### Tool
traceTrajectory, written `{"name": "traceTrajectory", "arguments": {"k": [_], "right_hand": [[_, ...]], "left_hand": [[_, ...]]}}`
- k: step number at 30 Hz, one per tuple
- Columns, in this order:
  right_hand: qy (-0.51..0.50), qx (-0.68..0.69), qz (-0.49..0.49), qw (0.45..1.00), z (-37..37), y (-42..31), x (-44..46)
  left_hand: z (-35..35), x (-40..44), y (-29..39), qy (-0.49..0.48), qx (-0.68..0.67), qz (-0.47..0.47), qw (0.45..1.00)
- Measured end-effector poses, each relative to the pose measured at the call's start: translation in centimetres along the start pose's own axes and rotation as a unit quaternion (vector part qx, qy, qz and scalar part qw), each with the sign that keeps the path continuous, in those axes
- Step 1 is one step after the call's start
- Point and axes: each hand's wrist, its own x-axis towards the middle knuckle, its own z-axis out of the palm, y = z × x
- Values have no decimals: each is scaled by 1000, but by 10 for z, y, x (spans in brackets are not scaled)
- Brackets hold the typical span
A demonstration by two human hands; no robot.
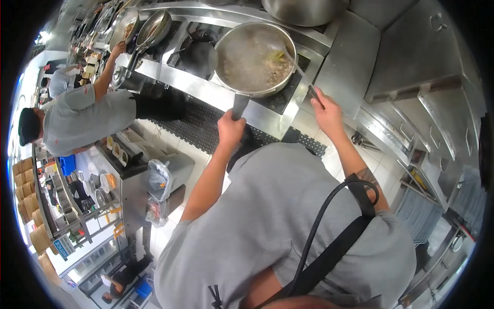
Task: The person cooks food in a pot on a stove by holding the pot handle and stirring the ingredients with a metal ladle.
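A large, deep metal pan (221,77) sits on the stove in front of me. Steam rises from the chopped, brownish food (275,77) inside it, and a yellow-green patch shows near its right side. My left hand (231,129) is wrapped round the pan's dark, flat handle (240,106). In my right hand (328,113) is the dark grip of a long-handled cooking utensil (301,72). Its metal shaft slants over the pan's right rim into the food. Steam blurs the utensil's head, so its exact shape is unclear.
Left of the pan, a small dark pan (199,57) rests on a burner, with a frying pan (154,28) farther left. A co-worker (90,121) stands at the left, one hand on another pan. Steel cabinets (422,56) are at right; a large bowl-shaped vessel (303,10) is behind.
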Motion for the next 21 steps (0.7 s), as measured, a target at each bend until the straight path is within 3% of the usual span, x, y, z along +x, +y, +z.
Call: {"name": "traceTrajectory", "arguments": {"k": [1, 2, 4, 8, 10, 11, 13, 15, 18, 19, 21], "right_hand": [[55, 68, 21, 996, 1, 4, -6], [48, 70, 23, 996, 1, 10, -12], [51, 104, 185, 976, 0, 31, -17], [115, 19, 139, 983, 11, 100, -27], [108, 133, 273, 947, 14, 121, -32], [107, 133, 272, 947, 15, 125, -32], [143, 228, 367, 891, 12, 127, -34], [161, 210, 367, 892, 22, 147, -31], [180, 187, 377, 889, 33, 153, -23], [181, 181, 387, 886, 35, 150, -20], [168, 202, 401, 878, 36, 141, -13]], "left_hand": [[-1, -2, 2, 0, -10, 12, 1000], [-5, -2, 3, -1, -19, 26, 999], [-11, 2, 3, 8, -17, 29, 999], [-18, 5, 0, -41, 0, -1, 999], [-18, 15, -18, -60, -37, -15, 997], [-17, 22, -30, -64, -42, -7, 997], [-30, 31, -28, -79, -29, 10, 996], [-42, 37, -20, -92, 28, 48, 994], [-35, 37, -32, -83, -18, 71, 994], [-32, 33, -33, -103, -29, 24, 994], [-26, 24, -30, -81, 16, 64, 995]]}}
